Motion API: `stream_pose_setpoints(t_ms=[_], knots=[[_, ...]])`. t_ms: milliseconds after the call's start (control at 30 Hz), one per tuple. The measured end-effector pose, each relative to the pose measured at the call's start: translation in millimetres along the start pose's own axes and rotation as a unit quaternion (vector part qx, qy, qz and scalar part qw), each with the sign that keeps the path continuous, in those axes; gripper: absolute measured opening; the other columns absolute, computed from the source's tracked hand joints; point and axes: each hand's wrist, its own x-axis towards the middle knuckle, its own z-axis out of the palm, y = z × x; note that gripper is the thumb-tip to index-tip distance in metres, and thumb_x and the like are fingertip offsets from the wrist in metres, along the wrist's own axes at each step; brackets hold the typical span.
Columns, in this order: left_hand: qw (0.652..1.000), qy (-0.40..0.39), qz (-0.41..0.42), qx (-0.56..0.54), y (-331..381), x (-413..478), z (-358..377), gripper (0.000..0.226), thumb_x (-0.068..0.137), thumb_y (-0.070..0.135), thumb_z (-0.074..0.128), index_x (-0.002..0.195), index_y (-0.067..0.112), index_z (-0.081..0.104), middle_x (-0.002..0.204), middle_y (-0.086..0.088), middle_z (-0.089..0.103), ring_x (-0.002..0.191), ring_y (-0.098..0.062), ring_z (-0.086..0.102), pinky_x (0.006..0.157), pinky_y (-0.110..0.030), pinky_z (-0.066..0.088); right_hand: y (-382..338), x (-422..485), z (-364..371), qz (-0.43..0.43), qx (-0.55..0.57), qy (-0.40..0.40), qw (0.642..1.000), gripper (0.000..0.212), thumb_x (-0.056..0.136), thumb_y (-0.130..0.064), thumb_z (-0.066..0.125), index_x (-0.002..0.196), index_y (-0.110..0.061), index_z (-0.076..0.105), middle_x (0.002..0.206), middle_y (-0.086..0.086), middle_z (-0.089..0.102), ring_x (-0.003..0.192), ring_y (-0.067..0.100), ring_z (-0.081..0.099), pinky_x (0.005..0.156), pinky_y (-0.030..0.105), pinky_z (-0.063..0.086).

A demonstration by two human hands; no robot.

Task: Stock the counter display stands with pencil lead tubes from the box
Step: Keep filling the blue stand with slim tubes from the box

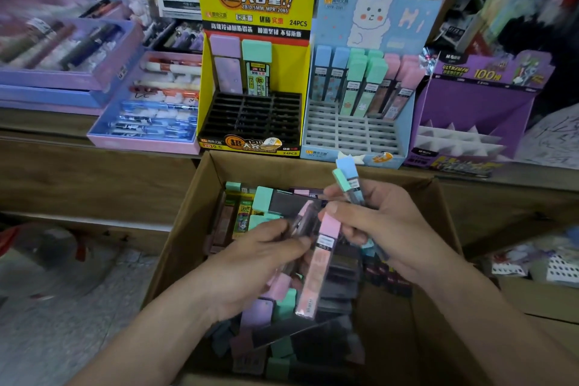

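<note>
Pink-capped lead tube [317, 269]: held over the middle of the cardboard box [188, 229], between the two hands. Long axis steep, cap tilted toward the box's far rim, base toward the person.

Right hand [385, 226]: above the box's right half, fingers curled round a blue- and green-capped pair [349, 183] that stood up past the far rim. Its thumb lay on the pink cap.

Left hand [250, 263]: above the box's centre-left, fingers curled round a darker tube [300, 219], fingertips touching the pink tube's side. Which hand bore the pink tube could not be told.

Blue rabbit stand [344, 130]: just beyond the box's far rim, right of centre. Front slots unfilled, pink tubes in its right-hand column.

Judged: the right hand was the nearer to the stand, and the tube lay roughly cap-up for slotting.
</note>
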Motion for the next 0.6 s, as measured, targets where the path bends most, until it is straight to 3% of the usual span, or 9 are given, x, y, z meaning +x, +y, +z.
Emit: stream_pose_setpoints(t_ms=[67, 133, 300, 500, 600], knots=[[0.995, -0.039, -0.038, -0.089, 4, 2, 2, 0.02, 0.097, 0.017, 0.061, 0.114, 0.013, 0.072, 0.111, -0.018, 0.075, 0.103, -0.032, 0.073, 0.084, -0.044, 0.061, 3, 4, 6, 0.0, 0.01, 0.011, 1.0, 0.012, 0.09, -0.004, 0.075, 0.098, -0.013, 0.077, 0.071, 0.012, 0.069, 0.052, 0.009, 0.051, 0.045, 0.018, 0.041], [0.986, -0.075, -0.06, -0.137, 8, 3, 2, 0.027, 0.096, 0.022, 0.062, 0.118, 0.008, 0.068, 0.113, -0.03, 0.071, 0.105, -0.043, 0.07, 0.087, -0.054, 0.06, 6, 7, 9, 0.0, 0.019, 0.029, 0.999, 0.012, 0.09, -0.005, 0.074, 0.098, -0.013, 0.077, 0.074, 0.015, 0.067, 0.054, 0.01, 0.051, 0.045, 0.019, 0.041], [0.994, -0.046, -0.023, -0.1, 5, 8, 5, 0.016, 0.088, 0.007, 0.072, 0.104, 0.011, 0.075, 0.098, -0.022, 0.075, 0.087, -0.032, 0.075, 0.067, -0.029, 0.06, 11, 7, 10, 0.012, 0.058, 0.06, 0.996, 0.015, 0.095, -0.008, 0.069, 0.109, -0.002, 0.071, 0.069, 0.009, 0.063, 0.055, 0.012, 0.054, 0.048, 0.021, 0.045], [0.988, 0.064, 0.003, -0.138, -1, 17, 3, 0.019, 0.088, 0.001, 0.07, 0.106, 0.002, 0.068, 0.085, -0.018, 0.072, 0.068, -0.02, 0.067, 0.06, -0.027, 0.056, 14, 6, 4, 0.122, 0.172, 0.019, 0.977, 0.034, 0.104, -0.023, 0.055, 0.126, 0.001, 0.064, 0.086, 0.014, 0.065, 0.069, 0.02, 0.061, 0.059, 0.029, 0.05], [0.983, 0.083, 0.013, -0.166, -5, 19, 5, 0.017, 0.088, -0.001, 0.07, 0.105, 0.005, 0.068, 0.084, -0.016, 0.07, 0.069, -0.02, 0.066, 0.061, -0.029, 0.056, 17, 6, 2, 0.152, 0.204, -0.019, 0.967, 0.041, 0.103, -0.028, 0.053, 0.129, 0.0, 0.064, 0.1, 0.018, 0.069, 0.084, 0.022, 0.068, 0.075, 0.032, 0.059]])
